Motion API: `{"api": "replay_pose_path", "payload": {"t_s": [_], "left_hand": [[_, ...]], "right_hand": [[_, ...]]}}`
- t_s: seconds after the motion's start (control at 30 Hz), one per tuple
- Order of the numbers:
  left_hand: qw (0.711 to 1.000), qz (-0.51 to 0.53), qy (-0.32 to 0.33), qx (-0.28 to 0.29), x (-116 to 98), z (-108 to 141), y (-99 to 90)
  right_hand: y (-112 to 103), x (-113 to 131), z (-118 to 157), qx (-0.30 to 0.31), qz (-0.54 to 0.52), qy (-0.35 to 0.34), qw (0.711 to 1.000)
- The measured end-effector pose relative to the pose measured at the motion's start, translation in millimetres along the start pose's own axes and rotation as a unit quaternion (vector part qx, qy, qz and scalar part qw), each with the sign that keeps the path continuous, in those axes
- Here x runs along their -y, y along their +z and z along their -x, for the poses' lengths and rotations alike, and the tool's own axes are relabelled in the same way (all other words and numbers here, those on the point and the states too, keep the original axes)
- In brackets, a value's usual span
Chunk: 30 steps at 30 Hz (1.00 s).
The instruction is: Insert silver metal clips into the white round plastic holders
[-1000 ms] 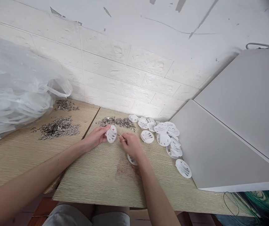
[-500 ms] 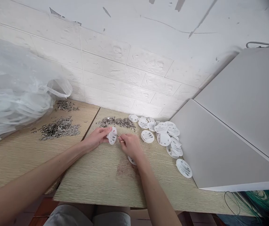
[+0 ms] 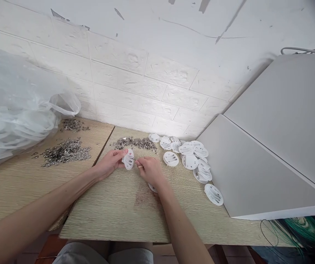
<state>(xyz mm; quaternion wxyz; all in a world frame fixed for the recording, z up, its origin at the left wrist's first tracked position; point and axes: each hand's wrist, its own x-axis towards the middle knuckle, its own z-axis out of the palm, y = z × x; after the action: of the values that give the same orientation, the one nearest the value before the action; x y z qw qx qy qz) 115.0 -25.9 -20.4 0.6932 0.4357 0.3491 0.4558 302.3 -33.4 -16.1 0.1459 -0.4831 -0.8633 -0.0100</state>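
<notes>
A white slotted plastic disc (image 3: 129, 160) is held upright over the table by my left hand (image 3: 110, 163), thumb on its face and fingers behind. Close to the disc's right side, my right hand (image 3: 150, 170) is closed on a small thin item, its tip near the slots; the item is too small to name. Another white disc (image 3: 152, 187) lies partly hidden beneath my right wrist. Just beyond my hands is a pile of small metal parts (image 3: 135, 143). More white discs (image 3: 189, 161) are heaped to the right.
Two metal-part piles (image 3: 66, 152) lie on the left board, beside a large clear plastic bag (image 3: 17, 110) of white pieces. A grey-white panel (image 3: 270, 157) stands at the right, with green wire (image 3: 302, 229) below it. A white brick-pattern wall (image 3: 152, 88) rises behind.
The camera view has shifted slightly, so everything sits a little further left. Both hands keep their holds, the disc and small item still close together.
</notes>
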Motion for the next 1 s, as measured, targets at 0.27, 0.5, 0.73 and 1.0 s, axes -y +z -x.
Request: {"api": "replay_pose_path", "payload": {"t_s": [0.27, 0.5, 0.73, 1.0], "left_hand": [[0.999, -0.034, 0.003, 0.009, 4.2, -2.9, -3.0], [1.000, -0.025, 0.000, 0.006, 3.8, -4.1, -2.2], [1.000, -0.010, -0.005, 0.004, 4.3, -6.4, -1.7], [1.000, -0.026, -0.002, 0.004, 2.7, -4.6, 2.0]], "right_hand": [[-0.2, 0.6, -0.7, 0.031, 0.015, 0.004, 0.999], [-3.5, -1.6, -1.5, 0.020, -0.015, 0.021, 0.999], [-8.9, -5.2, -0.4, 0.009, -0.046, 0.050, 0.998], [-5.5, -3.8, -1.3, 0.006, -0.039, 0.039, 0.998]]}}
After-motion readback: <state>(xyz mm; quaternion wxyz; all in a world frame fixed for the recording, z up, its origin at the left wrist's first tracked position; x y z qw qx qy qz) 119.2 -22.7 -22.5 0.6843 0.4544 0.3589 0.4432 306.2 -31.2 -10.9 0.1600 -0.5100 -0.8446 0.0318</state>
